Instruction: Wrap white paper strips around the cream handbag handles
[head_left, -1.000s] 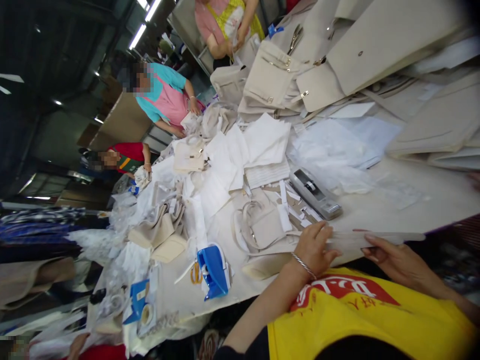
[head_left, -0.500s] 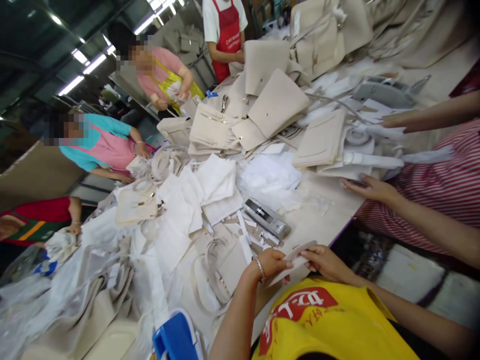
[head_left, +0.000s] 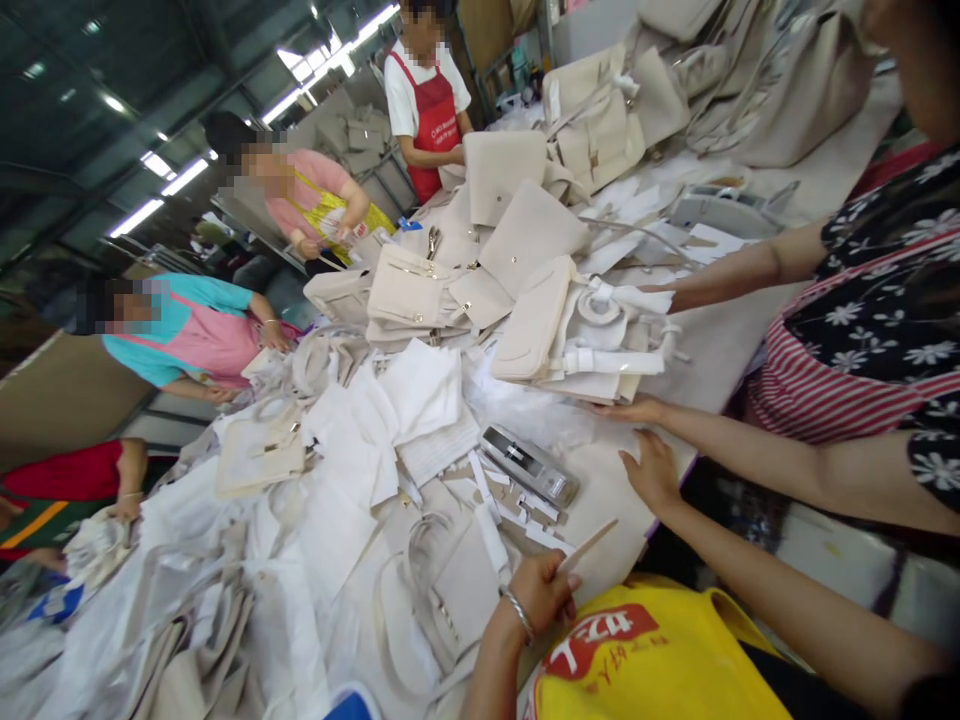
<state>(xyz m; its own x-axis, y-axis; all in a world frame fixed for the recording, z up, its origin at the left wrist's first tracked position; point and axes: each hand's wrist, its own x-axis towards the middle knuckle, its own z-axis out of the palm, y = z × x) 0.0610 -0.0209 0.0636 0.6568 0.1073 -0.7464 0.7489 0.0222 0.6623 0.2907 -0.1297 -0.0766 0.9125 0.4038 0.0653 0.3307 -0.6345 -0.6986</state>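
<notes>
Strip [head_left: 589, 546] of pale card lies pinched in the left hand [head_left: 536, 592] at the near table edge [head_left: 600, 578]; the right hand [head_left: 652, 472] is open, empty. A slack pinch could drop it among the white paper [head_left: 420, 390].

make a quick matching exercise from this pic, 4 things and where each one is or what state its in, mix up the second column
Column 1
1. left hand with the bangle
2. right hand
3. grey tape dispenser
4. co-worker in the red apron

Column 2
A. at the far end of the table
B. open, holding nothing
C. holding a thin pale strip
D. lying among white paper strips

Right pairs: 1-C, 2-B, 3-D, 4-A
</notes>
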